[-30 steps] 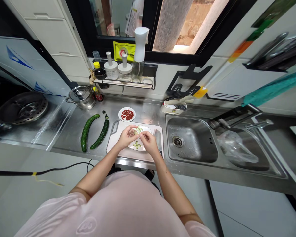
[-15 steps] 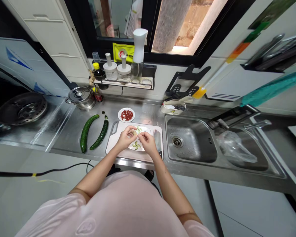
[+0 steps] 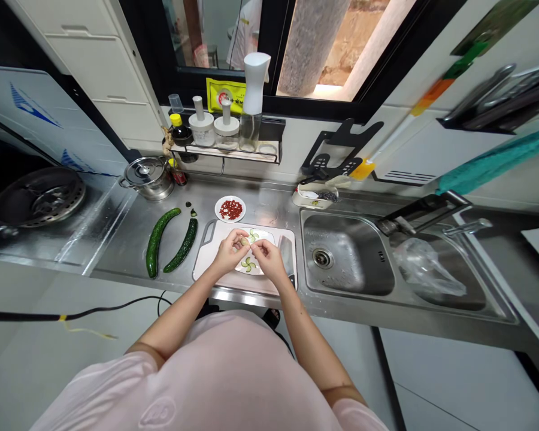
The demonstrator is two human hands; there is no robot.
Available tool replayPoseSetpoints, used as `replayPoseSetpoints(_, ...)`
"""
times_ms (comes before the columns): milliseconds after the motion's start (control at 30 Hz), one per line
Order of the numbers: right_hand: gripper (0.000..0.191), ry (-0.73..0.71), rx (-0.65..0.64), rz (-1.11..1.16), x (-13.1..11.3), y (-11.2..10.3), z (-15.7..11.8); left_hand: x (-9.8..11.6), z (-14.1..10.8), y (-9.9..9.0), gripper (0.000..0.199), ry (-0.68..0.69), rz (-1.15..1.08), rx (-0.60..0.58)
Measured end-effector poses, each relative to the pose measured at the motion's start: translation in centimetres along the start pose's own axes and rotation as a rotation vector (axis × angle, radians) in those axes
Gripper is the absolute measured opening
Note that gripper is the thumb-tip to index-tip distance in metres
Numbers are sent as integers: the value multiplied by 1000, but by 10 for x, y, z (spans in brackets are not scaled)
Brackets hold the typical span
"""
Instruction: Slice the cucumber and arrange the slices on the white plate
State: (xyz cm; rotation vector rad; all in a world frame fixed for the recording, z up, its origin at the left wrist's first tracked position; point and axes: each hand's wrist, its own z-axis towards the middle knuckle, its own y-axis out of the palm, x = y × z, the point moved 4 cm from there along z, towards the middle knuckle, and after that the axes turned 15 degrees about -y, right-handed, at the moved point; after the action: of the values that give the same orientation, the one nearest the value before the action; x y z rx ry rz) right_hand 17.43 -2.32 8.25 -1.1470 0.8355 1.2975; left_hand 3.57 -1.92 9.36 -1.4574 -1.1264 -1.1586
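My left hand is closed in a pinch on a small pale green cucumber slice. Fingertips of my right hand are pinched together at the same spot, close to that slice; the exact grip is partly hidden. Below them lies a white plate, partly covered by my hands. Green-edged cucumber slices form a pinwheel on its near side, and another pinwheel shows at the far side. The plate rests on a pale pink cutting board. A knife lies along the board's right edge.
Left of the board lie a whole cucumber and a cut cucumber with end pieces. A small dish of chopped red bits stands behind the board. The sink is to the right; a lidded pot stands back left.
My hands stay almost in place over the plate, still pinching. The view has shifted very slightly; nothing else has visibly moved.
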Motion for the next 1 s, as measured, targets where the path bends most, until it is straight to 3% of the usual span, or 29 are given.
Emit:
replayPoseSetpoints(433,25,7,-32,-48,7,1,-1,-10,3,-1,33,-40,-12,3)
replayPoseSetpoints(600,22,3,-136,-146,20,1,6,-28,10,-9,43,-114,-13,4)
replayPoseSetpoints(1000,13,9,-335,-499,56,18,26,-78,24,-31,30,-189,219,162)
